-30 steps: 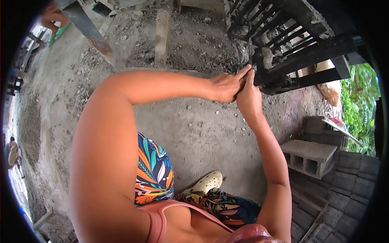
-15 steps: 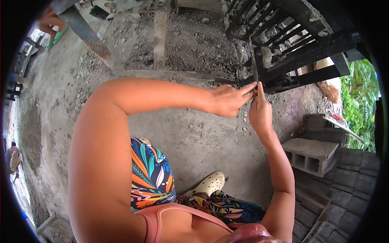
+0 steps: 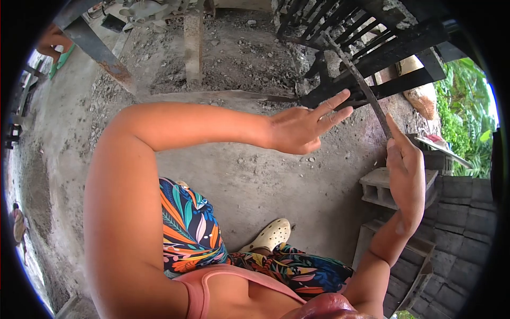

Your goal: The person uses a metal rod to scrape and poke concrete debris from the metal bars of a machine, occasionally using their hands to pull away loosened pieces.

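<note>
A long, narrow, grey metal bar point(image 3: 362, 85) slants from the black slatted metal frame point(image 3: 393, 61) down to my right hand point(image 3: 406, 173). That hand is closed around its lower end, with the index finger stretched along it. The bar's far end overlaps the frame's parallel slats. To the left, my left hand point(image 3: 297, 129) is held out before the frame's lower edge. Two of its fingers are extended and spread, the others are curled, and nothing is in it.
Loose grey grit point(image 3: 239, 64) lies behind a low board, with a wooden plank point(image 3: 193, 50) across it. At right, a hollow concrete block point(image 3: 374, 187) stands near stacked grey blocks point(image 3: 462, 212). A rusty metal post point(image 3: 101, 50) slants at upper left. Another person's legs point(image 3: 53, 40) show beyond.
My right hand has moved right and down, swinging the bar's near end away from my left hand. My left hand's fingers have come off the bar and spread. The view has shifted slightly.
</note>
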{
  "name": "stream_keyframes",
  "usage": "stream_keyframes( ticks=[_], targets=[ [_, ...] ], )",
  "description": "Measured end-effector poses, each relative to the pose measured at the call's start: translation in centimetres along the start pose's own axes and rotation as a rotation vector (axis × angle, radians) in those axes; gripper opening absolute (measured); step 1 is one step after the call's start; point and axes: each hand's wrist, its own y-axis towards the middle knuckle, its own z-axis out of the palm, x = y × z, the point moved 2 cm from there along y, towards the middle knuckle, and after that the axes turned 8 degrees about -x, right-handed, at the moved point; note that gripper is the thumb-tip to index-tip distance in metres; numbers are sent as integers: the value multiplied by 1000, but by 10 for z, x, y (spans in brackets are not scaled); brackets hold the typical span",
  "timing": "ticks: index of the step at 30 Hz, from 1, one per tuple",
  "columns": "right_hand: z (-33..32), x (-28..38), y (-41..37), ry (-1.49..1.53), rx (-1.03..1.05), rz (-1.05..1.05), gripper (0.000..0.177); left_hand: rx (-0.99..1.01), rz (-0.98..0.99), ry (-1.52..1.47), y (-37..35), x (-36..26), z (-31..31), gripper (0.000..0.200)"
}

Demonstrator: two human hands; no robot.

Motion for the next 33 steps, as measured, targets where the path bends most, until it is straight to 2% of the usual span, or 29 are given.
stream_keyframes(
  ticks=[2,6,8,9,11,15,18,22,28,30,31,33],
  targets=[
    [-4,6,-2,16,-5,-9,37,-196,97,-12,4,-5,-8,97],
    [4,15,-5,185,22,-34,36,-227,147,81,11,-7,-20,94],
    [18,14,2,211,6,-23,36,-307,194,242,14,1,-22,89],
    [31,11,9,265,4,-6,36,-306,196,241,14,4,-23,89],
    [62,4,27,408,-35,28,37,-285,11,235,16,14,-28,83],
    [128,2,57,776,-121,176,41,-268,-66,347,25,51,-30,78],
    [162,11,66,972,-216,204,45,-268,-90,452,26,66,-34,75],
    [189,26,67,1189,-181,370,48,-226,-69,467,15,84,-36,72],
    [226,27,60,1175,-213,360,48,-208,-103,479,-1,93,-30,67],
    [230,29,55,1308,-165,456,48,-203,-98,510,-6,96,-25,66],
    [232,31,53,1376,-106,580,51,-202,-94,508,-11,99,-22,66],
    [236,31,50,1392,-89,613,51,-92,-180,543,-19,106,-16,65]
  ],
)
